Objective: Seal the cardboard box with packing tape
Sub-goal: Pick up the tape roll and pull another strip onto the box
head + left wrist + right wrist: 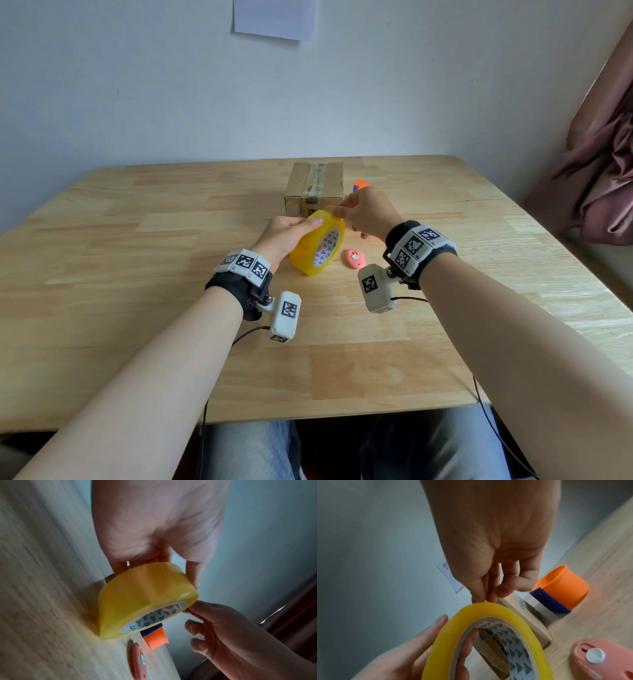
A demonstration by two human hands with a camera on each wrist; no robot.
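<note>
The closed cardboard box (315,188) stands at the table's far middle, an old strip of tape running over its top. Just in front of it, my left hand (301,226) grips a yellow tape roll (318,246) on edge, thumb over the top and fingers through the core (465,649). My right hand (339,211) pinches the roll's top rim with its fingertips (484,597); I cannot see a lifted tape end. In the left wrist view the roll (144,599) hangs just above the wood, with the right hand (193,607) touching its rim.
A small pink cutter (354,258) lies on the wooden table (137,308) just right of the roll. An orange and blue round thing (565,585) sits beside the box's right side. A wall is behind the table and a pink curtain (599,154) hangs at the right.
</note>
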